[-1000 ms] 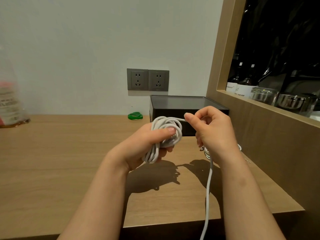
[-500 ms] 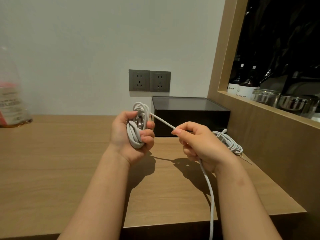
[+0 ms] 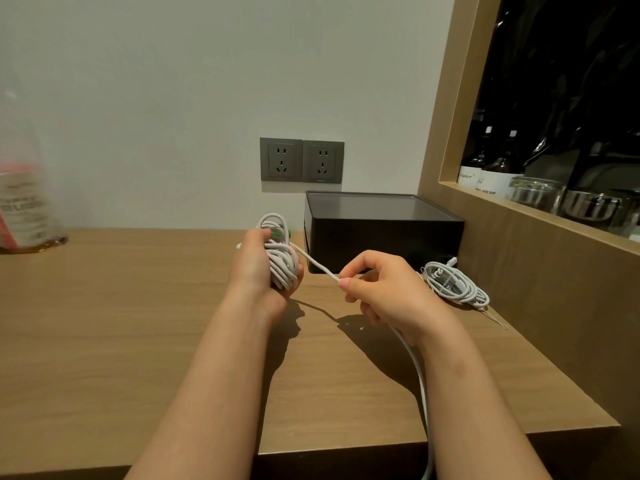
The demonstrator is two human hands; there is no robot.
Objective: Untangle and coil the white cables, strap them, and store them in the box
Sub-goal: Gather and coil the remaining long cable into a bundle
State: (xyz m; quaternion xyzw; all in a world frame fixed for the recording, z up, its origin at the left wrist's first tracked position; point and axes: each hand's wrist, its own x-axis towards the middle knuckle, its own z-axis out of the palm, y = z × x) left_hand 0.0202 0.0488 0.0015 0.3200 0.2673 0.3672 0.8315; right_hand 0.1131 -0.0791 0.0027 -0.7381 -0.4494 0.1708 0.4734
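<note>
"master" on a bottle label (image 3: 468,175)

wooden bench (image 3: 138,341) against a pale wall
a black box (image 3: 381,237) stands at the back right; near its front right corner lies a loose bundle of white cable (image 3: 453,284), a thin wire piece (image 3: 496,319) just beside it; a blurred clear packet (image 3: 24,209) sits at the far left, by the wall.

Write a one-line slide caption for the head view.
Left hand grips a coiled white cable while the right hand pinches its loose strand near a black box.
</note>
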